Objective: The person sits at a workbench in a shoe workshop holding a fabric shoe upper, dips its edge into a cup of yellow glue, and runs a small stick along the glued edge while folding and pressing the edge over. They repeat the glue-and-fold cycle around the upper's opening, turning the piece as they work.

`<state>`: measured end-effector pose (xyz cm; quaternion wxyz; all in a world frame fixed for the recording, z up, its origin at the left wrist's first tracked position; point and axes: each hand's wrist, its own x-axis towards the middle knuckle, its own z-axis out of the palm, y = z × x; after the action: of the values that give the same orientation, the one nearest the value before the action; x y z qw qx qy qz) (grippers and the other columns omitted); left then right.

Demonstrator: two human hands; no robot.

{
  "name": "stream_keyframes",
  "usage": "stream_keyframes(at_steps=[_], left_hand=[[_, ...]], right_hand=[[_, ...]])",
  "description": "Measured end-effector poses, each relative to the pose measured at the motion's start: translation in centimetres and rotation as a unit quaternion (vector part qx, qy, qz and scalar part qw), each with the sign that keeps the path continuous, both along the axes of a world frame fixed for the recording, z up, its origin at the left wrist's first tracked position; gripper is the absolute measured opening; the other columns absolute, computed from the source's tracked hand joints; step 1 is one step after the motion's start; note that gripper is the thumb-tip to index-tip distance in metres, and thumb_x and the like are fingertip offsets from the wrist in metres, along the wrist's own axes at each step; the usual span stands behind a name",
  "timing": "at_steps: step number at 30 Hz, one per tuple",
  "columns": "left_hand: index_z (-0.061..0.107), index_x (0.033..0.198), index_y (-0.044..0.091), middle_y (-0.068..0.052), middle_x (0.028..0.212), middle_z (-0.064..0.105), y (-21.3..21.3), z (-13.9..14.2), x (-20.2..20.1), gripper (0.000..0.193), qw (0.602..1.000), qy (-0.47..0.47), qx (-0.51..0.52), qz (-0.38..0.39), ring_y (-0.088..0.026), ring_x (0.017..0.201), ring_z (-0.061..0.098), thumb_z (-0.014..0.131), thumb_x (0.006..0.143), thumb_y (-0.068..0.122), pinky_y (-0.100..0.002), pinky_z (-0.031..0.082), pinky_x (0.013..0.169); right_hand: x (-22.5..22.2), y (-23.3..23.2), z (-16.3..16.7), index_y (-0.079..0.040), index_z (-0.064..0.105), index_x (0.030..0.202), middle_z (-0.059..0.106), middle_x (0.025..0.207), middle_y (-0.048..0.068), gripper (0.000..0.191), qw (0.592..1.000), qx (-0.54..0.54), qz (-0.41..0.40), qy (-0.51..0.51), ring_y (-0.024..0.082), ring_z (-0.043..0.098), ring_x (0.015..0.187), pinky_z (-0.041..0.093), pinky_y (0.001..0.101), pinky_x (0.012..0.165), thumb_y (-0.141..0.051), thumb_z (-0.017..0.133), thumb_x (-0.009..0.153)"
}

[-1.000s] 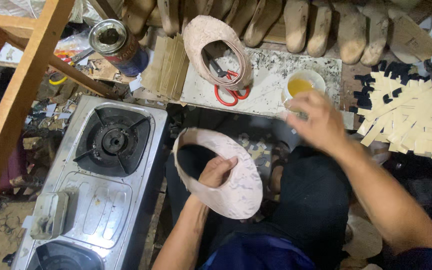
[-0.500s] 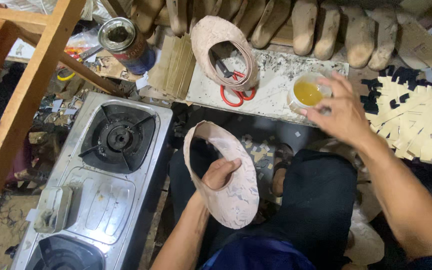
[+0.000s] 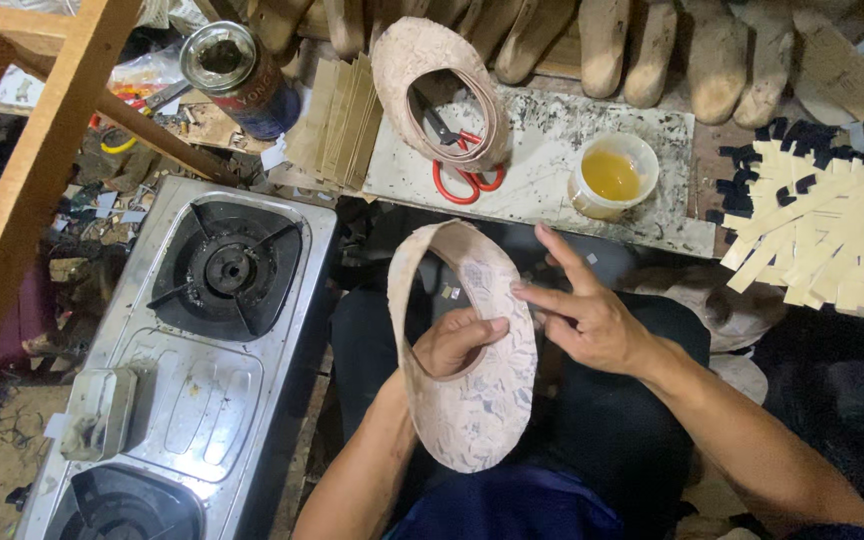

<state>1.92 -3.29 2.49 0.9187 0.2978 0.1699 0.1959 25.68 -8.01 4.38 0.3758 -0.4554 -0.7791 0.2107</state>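
Observation:
Over my lap, my left hand [image 3: 457,343] is tucked inside a pale pink patterned shoe upper [image 3: 482,400] and holds it up from within. My right hand [image 3: 582,315] rests its fingertips on the upper's right edge, fingers spread. A clear cup of yellow glue [image 3: 612,175] stands on the stained white board [image 3: 552,140] beyond my hands. A second matching shoe upper [image 3: 422,55] lies on that board, over red-handled scissors [image 3: 462,180].
A steel two-burner gas stove [image 3: 202,340] stands at my left, with a small tin [image 3: 100,412] on it. A can [image 3: 237,70], a wooden frame [image 3: 22,150], a stack of card pieces [image 3: 337,120], tan strips [image 3: 832,240] and a row of shoe lasts [image 3: 652,45] surround the board.
My right hand has come back from the glue cup to the shoe upper's edge. The upper has turned more upright on my left hand.

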Motion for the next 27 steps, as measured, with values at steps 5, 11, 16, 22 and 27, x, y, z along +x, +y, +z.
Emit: stream_keyframes(at_steps=[5, 11, 16, 22, 27], left_hand=[[0.067, 0.122, -0.007, -0.013, 0.103, 0.074, 0.2, -0.7, -0.2, 0.032, 0.999, 0.004, 0.025, 0.043, -0.02, 0.088, 0.072, 0.057, 0.104, 0.017, -0.032, 0.057, 0.079], [0.068, 0.116, -0.007, -0.013, 0.101, 0.075, 0.3, -2.3, 0.2, 0.028, 0.998, 0.009, -0.035, 0.057, -0.02, 0.087, 0.072, 0.058, 0.106, 0.017, -0.032, 0.057, 0.078], [0.068, 0.117, -0.009, -0.015, 0.101, 0.075, 0.5, -2.3, 0.7, 0.029, 0.998, 0.003, -0.013, 0.066, -0.02, 0.085, 0.072, 0.058, 0.107, 0.016, -0.032, 0.056, 0.076], [0.068, 0.117, -0.01, -0.016, 0.101, 0.075, 0.4, -1.8, 0.4, 0.03, 0.998, -0.011, -0.015, 0.065, -0.021, 0.086, 0.073, 0.057, 0.107, 0.016, -0.032, 0.057, 0.078], [0.065, 0.118, -0.008, -0.015, 0.103, 0.074, 0.6, -1.5, 0.4, 0.028, 0.995, -0.015, -0.032, 0.098, -0.021, 0.089, 0.073, 0.057, 0.106, 0.015, -0.033, 0.058, 0.08]], right_hand=[[0.6, -0.7, 0.0, -0.013, 0.07, 0.129, 0.023, 0.168, 0.022, 0.05, 0.989, -0.092, 0.067, 0.09, 0.039, 0.026, 0.157, 0.038, 0.0493, 0.119, 0.008, 0.066, 0.084], [0.5, -1.3, 0.1, -0.013, 0.074, 0.121, 0.028, 0.168, 0.018, 0.042, 0.993, -0.059, 0.041, 0.097, 0.035, 0.03, 0.157, 0.041, 0.0478, 0.119, 0.008, 0.064, 0.086], [0.3, -1.4, 0.1, -0.01, 0.073, 0.122, 0.03, 0.164, 0.02, 0.045, 0.988, -0.107, 0.034, 0.106, 0.036, 0.033, 0.153, 0.041, 0.0485, 0.116, 0.01, 0.065, 0.083], [0.1, -1.6, 0.0, -0.011, 0.074, 0.12, 0.036, 0.162, 0.02, 0.044, 0.997, -0.04, 0.01, 0.061, 0.036, 0.042, 0.149, 0.046, 0.0452, 0.115, 0.01, 0.066, 0.082], [-0.1, -2.1, -0.2, -0.013, 0.077, 0.118, 0.038, 0.161, 0.021, 0.049, 0.996, -0.038, 0.052, 0.064, 0.037, 0.044, 0.147, 0.042, 0.0455, 0.116, 0.013, 0.066, 0.078]])
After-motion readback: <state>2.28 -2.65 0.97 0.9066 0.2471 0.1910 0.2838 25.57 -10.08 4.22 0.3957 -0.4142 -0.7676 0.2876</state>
